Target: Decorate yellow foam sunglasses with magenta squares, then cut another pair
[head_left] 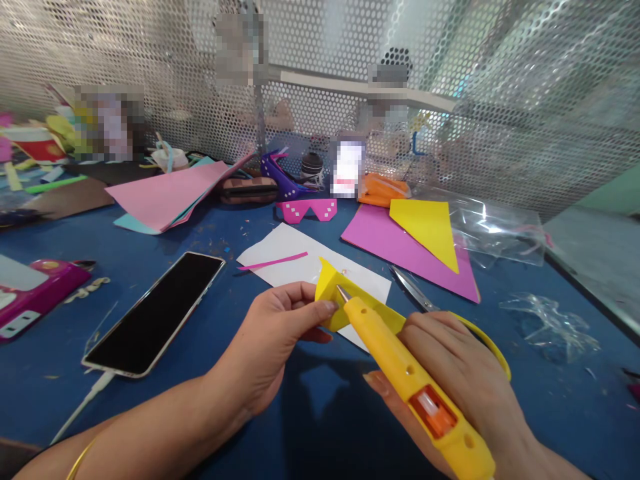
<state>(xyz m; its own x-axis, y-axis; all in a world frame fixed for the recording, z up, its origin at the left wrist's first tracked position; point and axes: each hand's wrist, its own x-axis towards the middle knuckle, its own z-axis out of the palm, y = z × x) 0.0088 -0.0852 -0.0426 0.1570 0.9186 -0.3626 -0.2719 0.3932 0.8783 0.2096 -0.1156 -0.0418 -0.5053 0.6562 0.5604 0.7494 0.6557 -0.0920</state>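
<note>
My left hand (280, 333) pinches a folded yellow paper piece (333, 293) between thumb and fingers, just above a white sheet (280, 257). My right hand (465, 373) is wrapped round a yellow glue gun (410, 380) with an orange trigger. The gun's metal tip touches the yellow paper near my left thumb. A thin pink paper strip (273, 262) lies on the white sheet. Scissors (415, 288) with a yellow handle lie behind my right hand, partly hidden by it.
A phone (155, 313) on a white cable lies at left on the blue table (200, 227). Pink paper glasses (306, 209), a purple sheet (380, 240) with a yellow triangle (430, 230), pink sheets (165, 193), clear plastic bags (500, 227) and a perforated metal screen (500, 100) lie beyond.
</note>
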